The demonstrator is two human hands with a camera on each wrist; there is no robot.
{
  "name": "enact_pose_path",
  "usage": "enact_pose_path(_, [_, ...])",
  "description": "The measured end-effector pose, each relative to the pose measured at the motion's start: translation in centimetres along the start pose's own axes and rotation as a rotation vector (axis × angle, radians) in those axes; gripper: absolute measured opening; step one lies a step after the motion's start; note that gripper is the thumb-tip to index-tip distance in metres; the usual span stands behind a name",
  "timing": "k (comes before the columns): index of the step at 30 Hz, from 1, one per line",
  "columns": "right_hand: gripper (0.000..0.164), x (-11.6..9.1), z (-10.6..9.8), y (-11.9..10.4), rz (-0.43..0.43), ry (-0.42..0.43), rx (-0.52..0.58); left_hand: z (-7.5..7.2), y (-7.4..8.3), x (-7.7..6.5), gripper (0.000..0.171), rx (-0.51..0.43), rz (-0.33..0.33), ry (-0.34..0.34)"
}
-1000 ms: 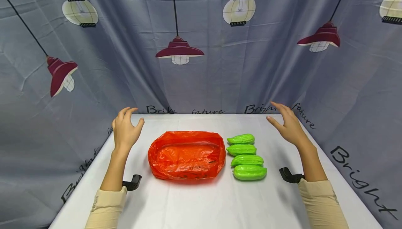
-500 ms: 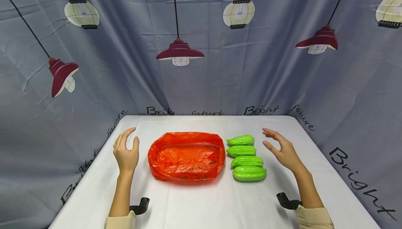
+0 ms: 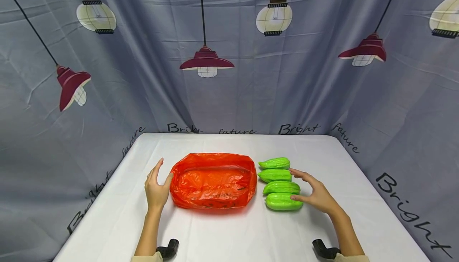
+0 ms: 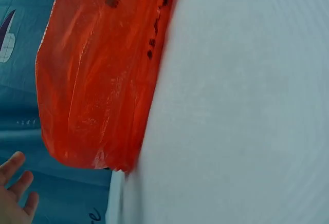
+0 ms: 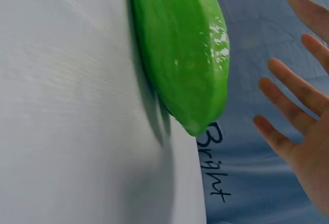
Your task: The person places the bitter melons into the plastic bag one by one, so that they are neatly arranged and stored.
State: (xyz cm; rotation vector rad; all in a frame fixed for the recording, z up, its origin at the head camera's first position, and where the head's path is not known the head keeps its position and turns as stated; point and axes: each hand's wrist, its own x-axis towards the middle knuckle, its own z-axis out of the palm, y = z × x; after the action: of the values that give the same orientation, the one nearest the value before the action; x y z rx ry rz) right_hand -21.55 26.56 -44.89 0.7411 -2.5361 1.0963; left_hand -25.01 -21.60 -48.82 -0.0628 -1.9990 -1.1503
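Note:
A red plastic bag (image 3: 214,183) lies on the table with its mouth spread wide. My left hand (image 3: 157,192) is at the bag's left side, thumb close to its rim; whether it touches cannot be told. Several green bitter melons (image 3: 281,201) are lined up in a column to the right of the bag. Beside their right ends is my right hand (image 3: 320,196), its thumb overlapping the nearest melon in the head view. In the right wrist view, spread fingers (image 5: 290,100) show apart from a melon (image 5: 182,44). Neither hand holds anything.
A white cloth covers the table (image 3: 222,238). Behind and along both sides hangs a grey-blue curtain (image 3: 229,94) printed with lamps and lettering. A black wrist mount (image 3: 168,249) is on the left arm, another mount (image 3: 324,249) on the right.
Both hands have come down and inward, the left to the bag's side, the right to the melons. Bag and melons stay in place.

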Motion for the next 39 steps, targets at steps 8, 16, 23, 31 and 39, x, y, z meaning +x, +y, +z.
enact_pose_path(8, [0.082, -1.0, 1.7, 2.6, 0.031, -0.086, 0.068, 0.2, -1.8, -1.2, 0.073, -0.08, -0.176, -0.281])
enact_pose_path(16, [0.079, -1.2, 2.4, 3.6, 0.028, -0.096, 0.02, 0.2, -2.8, -1.6, 0.077, -0.181, -0.246, -0.451])
enact_pose_path(23, [0.074, -1.3, 2.6, 3.5, -0.033, -0.073, -0.035, 0.4, -4.2, -1.9, 0.079, -0.211, -0.257, -0.466])
enact_pose_path(31, [0.072, -1.3, 2.7, 3.6, -0.053, -0.064, -0.058, 0.4, -4.2, -2.1, 0.08, -0.23, -0.256, -0.451])
enact_pose_path(39, [0.068, -1.3, 2.9, 3.7, -0.073, -0.065, -0.059, 0.6, -4.0, -2.2, 0.077, -0.259, -0.195, -0.417])
